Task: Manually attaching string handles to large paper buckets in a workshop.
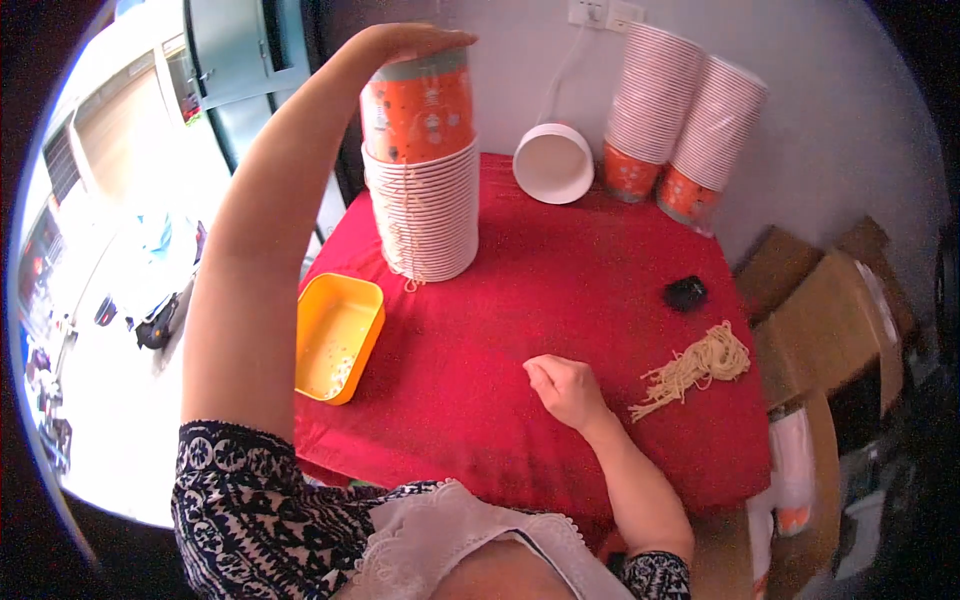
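Observation:
My left hand [415, 42] lies flat, palm down, on top of a tall stack of paper buckets [425, 215]. The stack stands upside down at the table's far left, its white rims layered below one orange printed side. A thin pale cord [408, 210] runs down the front of the stack to the cloth. My right hand [566, 390] is closed in a fist low over the red table, apart from the stack. Whatever it may hold is hidden inside the fingers. A bundle of beige string [705, 365] lies to its right.
A yellow plastic tray [372, 335] with small bits inside sits at the left edge of the red tablecloth [480, 390]. A white paper bucket [553, 165] lies tipped at the back. Two bucket stacks [655, 95] lean on the wall. A black lump [685, 293] and cardboard boxes [830, 320] are right.

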Motion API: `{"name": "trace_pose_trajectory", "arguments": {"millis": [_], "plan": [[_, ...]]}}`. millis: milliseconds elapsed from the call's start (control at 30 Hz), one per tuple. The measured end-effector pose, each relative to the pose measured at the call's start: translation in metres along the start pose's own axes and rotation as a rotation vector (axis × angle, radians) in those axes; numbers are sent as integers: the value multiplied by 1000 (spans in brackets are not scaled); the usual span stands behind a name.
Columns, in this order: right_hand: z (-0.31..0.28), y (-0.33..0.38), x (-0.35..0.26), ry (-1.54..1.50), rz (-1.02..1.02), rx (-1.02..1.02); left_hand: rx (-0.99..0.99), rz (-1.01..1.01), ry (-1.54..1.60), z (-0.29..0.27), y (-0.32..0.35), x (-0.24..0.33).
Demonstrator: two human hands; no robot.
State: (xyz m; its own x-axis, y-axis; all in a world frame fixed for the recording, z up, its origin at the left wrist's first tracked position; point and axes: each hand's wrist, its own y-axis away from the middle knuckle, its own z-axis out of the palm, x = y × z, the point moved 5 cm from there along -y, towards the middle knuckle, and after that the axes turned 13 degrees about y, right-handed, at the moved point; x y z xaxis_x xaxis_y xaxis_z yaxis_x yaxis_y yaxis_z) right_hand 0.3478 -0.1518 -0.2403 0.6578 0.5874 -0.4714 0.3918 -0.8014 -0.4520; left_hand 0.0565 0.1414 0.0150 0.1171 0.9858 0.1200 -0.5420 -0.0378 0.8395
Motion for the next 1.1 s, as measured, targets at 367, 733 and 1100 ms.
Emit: {"name": "trace_pose_trajectory", "arguments": {"millis": [367, 733, 1100], "plan": [[5, -1, -4, 49, -75, 58, -1590, -1699, 1224, 94, 46, -112], [4, -2, -3, 59, -26, -17, -1606, -1755, 2631, 110, -175, -130], [9, 2, -10, 132, -46, -72, -2555, -2274, 2053, 35, -235, 18]]}}
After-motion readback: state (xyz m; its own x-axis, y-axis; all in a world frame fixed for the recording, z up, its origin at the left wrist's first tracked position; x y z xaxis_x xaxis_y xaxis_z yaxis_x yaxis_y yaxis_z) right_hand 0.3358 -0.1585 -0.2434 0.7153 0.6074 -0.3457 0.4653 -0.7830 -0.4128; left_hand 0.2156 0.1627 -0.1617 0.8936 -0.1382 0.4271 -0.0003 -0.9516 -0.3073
